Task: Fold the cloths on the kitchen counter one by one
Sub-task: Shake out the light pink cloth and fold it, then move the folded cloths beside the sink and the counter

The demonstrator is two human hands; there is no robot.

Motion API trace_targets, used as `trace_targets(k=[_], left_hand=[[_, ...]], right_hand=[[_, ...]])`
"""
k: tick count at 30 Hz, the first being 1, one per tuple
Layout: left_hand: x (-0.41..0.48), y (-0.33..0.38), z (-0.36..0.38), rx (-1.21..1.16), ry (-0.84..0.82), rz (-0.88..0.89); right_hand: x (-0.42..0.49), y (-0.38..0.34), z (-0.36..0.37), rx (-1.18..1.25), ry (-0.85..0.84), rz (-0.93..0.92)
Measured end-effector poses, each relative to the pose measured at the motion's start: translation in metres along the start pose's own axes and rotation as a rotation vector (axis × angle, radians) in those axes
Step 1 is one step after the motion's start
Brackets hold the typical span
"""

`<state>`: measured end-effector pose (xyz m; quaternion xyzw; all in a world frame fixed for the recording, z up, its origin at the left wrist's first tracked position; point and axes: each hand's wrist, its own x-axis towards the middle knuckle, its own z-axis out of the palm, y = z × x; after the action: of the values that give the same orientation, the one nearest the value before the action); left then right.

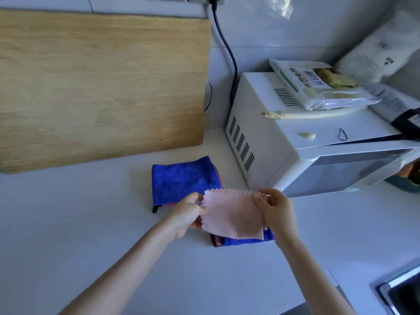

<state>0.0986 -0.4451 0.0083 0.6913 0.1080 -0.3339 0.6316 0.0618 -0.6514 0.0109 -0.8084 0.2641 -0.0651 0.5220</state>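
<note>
The person holds a pink cloth [234, 214] with zigzag edges, lifted just above the counter [91, 223]. The left hand [188, 212] pinches its left edge and the right hand [275, 210] pinches its upper right corner, so both hands grasp the cloth and neither is free.

The cloth hangs as a small rectangle. A second layer shows at its lower right corner, so it looks doubled over at least 1 time, with the layers not quite matched. Under it lies a blue cloth [184, 180], flat on the counter, with a reddish edge showing along its right side and near corner. Whether that edge is another cloth cannot be told.

The step in hand seems to be folding the pink cloth. The next move probably calls for squaring the 2 layers, bringing the hands together for another fold or laying the cloth down flat, and keeping it from catching on the blue cloth below.

The counter is white and smooth. A wooden board [102, 83] leans on the tiled wall [284, 35] at the back left. A white microwave [295, 142] stands to the right with packets [318, 85] on top, and a black cable [227, 53] runs down the wall behind it. A sink [400, 292] corner shows at the lower right.
</note>
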Motion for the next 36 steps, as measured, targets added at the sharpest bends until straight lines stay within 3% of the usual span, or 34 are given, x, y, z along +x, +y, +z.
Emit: trace_targets(k=[4, 8, 14, 23, 28, 36], left_hand=[[0.012, -0.019, 0.045, 0.057, 0.021, -0.094], [0.017, -0.027, 0.058, 0.153, 0.163, -0.056], [0.021, -0.032, 0.062, 0.253, 0.222, 0.013], [0.022, -0.05, 0.058, 0.46, 0.397, 0.032], [0.025, -0.058, 0.059, 0.104, 0.273, -0.137], [0.035, -0.059, 0.065, -0.244, 0.274, -0.256]], right_hand=[[0.015, 0.028, -0.011, -0.096, 0.034, 0.075], [0.021, 0.043, -0.007, -0.05, -0.008, 0.082], [0.031, 0.046, -0.015, -0.078, 0.112, 0.029], [0.025, 0.062, -0.027, -0.149, -0.044, 0.079], [0.01, 0.082, -0.035, 0.014, -0.373, 0.331], [0.02, 0.069, -0.025, 0.284, -0.301, 0.664]])
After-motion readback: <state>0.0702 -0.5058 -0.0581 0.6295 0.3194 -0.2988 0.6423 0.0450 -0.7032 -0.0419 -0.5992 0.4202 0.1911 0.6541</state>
